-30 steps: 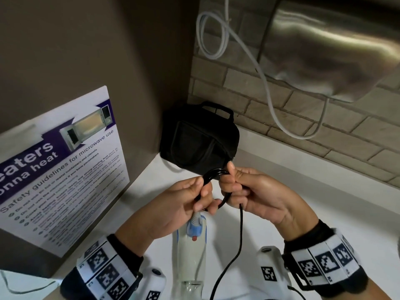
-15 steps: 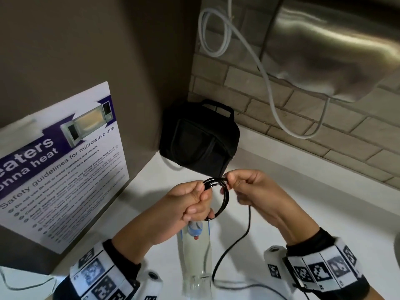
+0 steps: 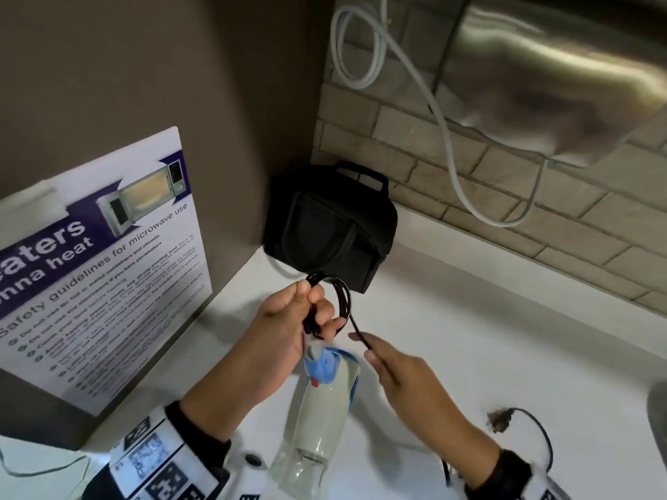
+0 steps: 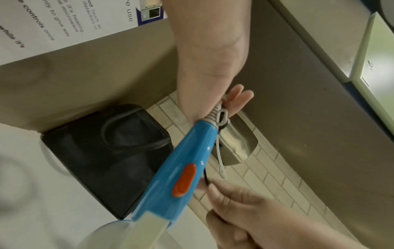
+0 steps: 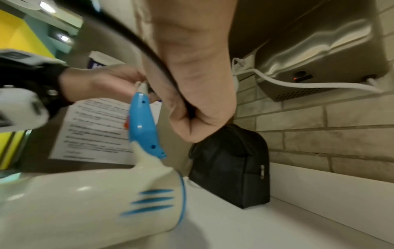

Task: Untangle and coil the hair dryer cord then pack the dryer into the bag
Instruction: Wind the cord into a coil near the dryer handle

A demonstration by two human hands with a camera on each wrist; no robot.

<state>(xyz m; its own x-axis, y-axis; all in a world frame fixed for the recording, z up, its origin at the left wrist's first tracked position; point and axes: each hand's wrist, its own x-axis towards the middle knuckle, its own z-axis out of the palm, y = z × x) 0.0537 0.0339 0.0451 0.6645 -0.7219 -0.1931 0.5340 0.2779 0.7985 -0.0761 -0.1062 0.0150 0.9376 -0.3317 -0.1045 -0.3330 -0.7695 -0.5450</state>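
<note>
My left hand (image 3: 306,312) grips a small coil of black cord (image 3: 341,295) above the counter, and the white and blue hair dryer (image 3: 319,409) hangs below it by its cord end. The blue handle (image 4: 181,171) with its orange switch shows in the left wrist view. My right hand (image 3: 382,362) holds the free run of cord (image 3: 361,335) just right of the coil, its fingers curled round the cord (image 5: 153,50). The plug (image 3: 500,420) lies on the counter at the right. The black bag (image 3: 330,225) stands zipped in the corner behind the hands.
A microwave safety poster (image 3: 97,261) leans on the left wall. A steel hand dryer (image 3: 563,74) with a white hose (image 3: 444,131) hangs on the brick wall above the white counter (image 3: 505,337). A thin grey wire (image 3: 21,470) lies at the lower left.
My right hand has let go of the coil and slid down and right along the free cord. The left hand keeps the coil, and the plug end has come into view on the counter.
</note>
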